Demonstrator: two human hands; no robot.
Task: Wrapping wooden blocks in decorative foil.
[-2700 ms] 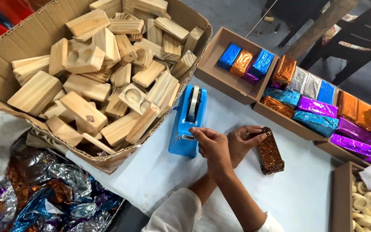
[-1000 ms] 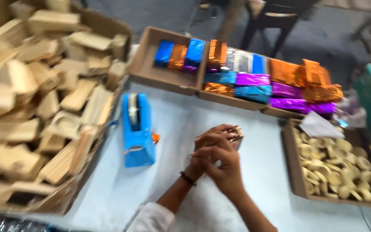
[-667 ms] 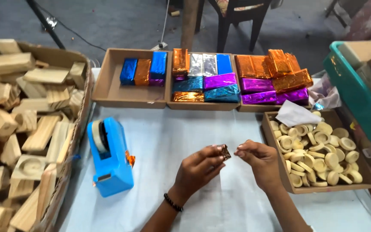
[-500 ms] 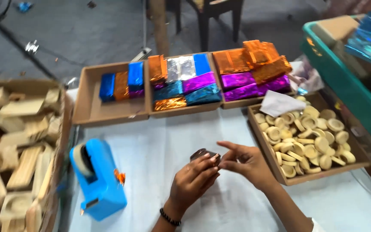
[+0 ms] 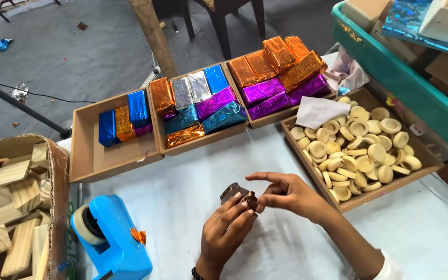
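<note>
Since the earlier frame I saw the view swing right, pushing the cardboard box of wooden blocks (image 5: 11,202) to the table's left edge. The blue tape dispenser (image 5: 112,241) sat near its front edge. Left hand (image 5: 226,231) and right hand (image 5: 291,194) pinched the brown foil-wrapped block (image 5: 238,194) mid-table, fingers closed on it.

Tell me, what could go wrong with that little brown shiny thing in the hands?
1. The foil block is pinched only by fingertips of the left hand and right hand, above the table, so it might slip and drop.
2. The foil looks thin and crinkly; pressing hard could tear it.
3. The tray of wooden rings sits right by the right hand, so an elbow swing might knock rings out.
</note>
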